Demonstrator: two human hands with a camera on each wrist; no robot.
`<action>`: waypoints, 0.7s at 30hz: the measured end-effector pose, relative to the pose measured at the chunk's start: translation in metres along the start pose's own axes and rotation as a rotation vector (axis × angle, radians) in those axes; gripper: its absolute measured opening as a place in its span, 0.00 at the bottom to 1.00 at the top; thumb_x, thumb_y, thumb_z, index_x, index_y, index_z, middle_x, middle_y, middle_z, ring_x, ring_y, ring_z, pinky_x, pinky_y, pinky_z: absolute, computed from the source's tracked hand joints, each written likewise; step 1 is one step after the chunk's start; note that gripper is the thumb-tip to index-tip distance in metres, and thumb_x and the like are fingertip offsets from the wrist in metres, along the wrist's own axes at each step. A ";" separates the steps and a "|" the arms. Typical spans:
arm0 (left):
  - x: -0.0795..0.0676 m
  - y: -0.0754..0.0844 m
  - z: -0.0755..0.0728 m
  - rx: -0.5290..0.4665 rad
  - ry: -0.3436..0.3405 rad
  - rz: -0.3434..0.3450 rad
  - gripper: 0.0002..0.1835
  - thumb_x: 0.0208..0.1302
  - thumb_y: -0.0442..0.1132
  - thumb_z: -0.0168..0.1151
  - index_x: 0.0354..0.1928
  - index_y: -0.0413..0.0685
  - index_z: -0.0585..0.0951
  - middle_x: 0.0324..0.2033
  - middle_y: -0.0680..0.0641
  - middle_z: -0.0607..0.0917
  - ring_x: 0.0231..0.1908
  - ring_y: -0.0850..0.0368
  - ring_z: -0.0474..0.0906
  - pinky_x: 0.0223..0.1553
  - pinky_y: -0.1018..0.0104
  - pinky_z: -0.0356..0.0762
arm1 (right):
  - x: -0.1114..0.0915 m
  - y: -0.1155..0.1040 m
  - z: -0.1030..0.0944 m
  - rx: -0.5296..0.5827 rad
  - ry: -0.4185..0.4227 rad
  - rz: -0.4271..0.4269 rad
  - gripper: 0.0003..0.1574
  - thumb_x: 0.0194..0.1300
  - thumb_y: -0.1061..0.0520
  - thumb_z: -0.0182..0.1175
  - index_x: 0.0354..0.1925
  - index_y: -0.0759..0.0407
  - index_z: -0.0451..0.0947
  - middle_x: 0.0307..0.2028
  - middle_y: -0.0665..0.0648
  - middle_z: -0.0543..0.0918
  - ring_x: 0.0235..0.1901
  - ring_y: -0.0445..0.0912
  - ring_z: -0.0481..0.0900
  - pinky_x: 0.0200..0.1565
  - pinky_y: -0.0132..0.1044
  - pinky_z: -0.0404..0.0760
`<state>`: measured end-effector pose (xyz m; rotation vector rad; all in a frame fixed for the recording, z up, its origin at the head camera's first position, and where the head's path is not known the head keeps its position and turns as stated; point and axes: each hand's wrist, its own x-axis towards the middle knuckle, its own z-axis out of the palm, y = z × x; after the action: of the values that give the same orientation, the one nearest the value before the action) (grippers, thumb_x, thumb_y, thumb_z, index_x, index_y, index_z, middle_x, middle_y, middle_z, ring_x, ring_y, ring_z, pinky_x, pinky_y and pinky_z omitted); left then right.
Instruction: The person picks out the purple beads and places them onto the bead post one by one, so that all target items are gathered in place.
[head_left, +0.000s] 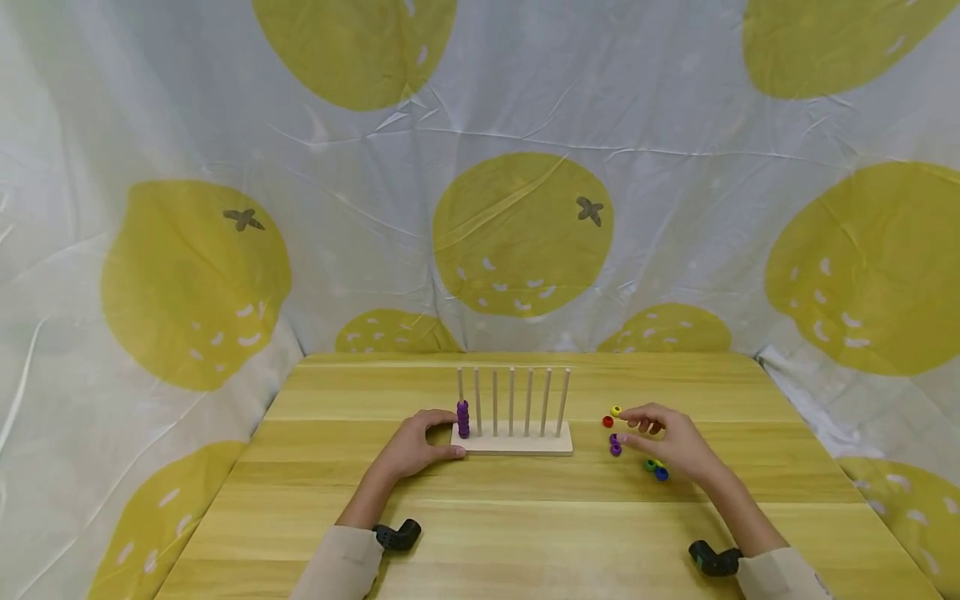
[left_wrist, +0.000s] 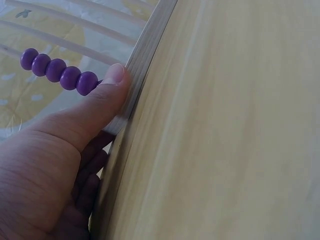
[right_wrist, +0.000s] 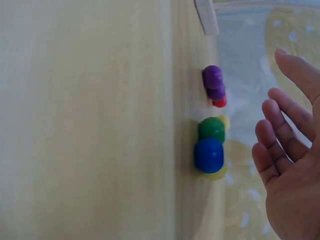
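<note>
My left hand [head_left: 408,447] grips the left end of a wooden peg stand [head_left: 517,447], thumb at the front edge of its base and fingers round the far side. Several purple beads [head_left: 463,421] are stacked on its leftmost peg; the other pegs are bare. Over the table to the right, my right hand [head_left: 675,440] is held above loose beads, its fingers loosely bent with nothing between them. Near its fingertips lie a yellow bead [head_left: 617,411], a red bead [head_left: 607,422] and two purple beads [head_left: 616,449]. Below the palm sit a green bead [right_wrist: 212,130] and a blue bead [right_wrist: 209,156].
The wooden table [head_left: 525,533] runs back to a hanging cloth [head_left: 360,250] printed with yellow fruit. Another yellow bead [right_wrist: 216,175] shows behind the blue one. Each wrist wears a black device, such as the one on the left wrist [head_left: 399,535].
</note>
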<state>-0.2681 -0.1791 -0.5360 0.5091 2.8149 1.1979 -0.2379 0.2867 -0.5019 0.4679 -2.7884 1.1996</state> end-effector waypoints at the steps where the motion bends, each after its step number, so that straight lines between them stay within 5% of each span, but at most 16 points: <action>1: 0.000 0.000 0.000 -0.001 0.000 -0.002 0.34 0.52 0.59 0.80 0.61 0.58 0.83 0.63 0.50 0.83 0.69 0.45 0.73 0.73 0.44 0.67 | -0.001 0.002 0.001 -0.002 -0.003 0.006 0.24 0.66 0.45 0.71 0.55 0.55 0.85 0.41 0.50 0.84 0.40 0.42 0.75 0.41 0.33 0.79; 11: 0.000 -0.002 0.001 0.006 -0.005 -0.006 0.35 0.52 0.61 0.79 0.62 0.60 0.83 0.64 0.51 0.82 0.70 0.45 0.72 0.74 0.45 0.66 | -0.005 0.018 0.010 0.023 -0.033 0.078 0.27 0.63 0.41 0.73 0.56 0.51 0.84 0.41 0.49 0.83 0.39 0.42 0.77 0.40 0.32 0.80; 21: 0.001 -0.002 0.000 -0.003 -0.009 -0.006 0.36 0.52 0.61 0.80 0.62 0.59 0.83 0.64 0.50 0.82 0.71 0.45 0.71 0.74 0.45 0.66 | -0.004 0.030 0.019 0.033 -0.043 0.044 0.21 0.64 0.44 0.73 0.51 0.52 0.86 0.42 0.48 0.85 0.41 0.39 0.79 0.43 0.31 0.81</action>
<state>-0.2693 -0.1801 -0.5377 0.5046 2.8050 1.1951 -0.2425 0.2933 -0.5364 0.4414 -2.8332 1.2606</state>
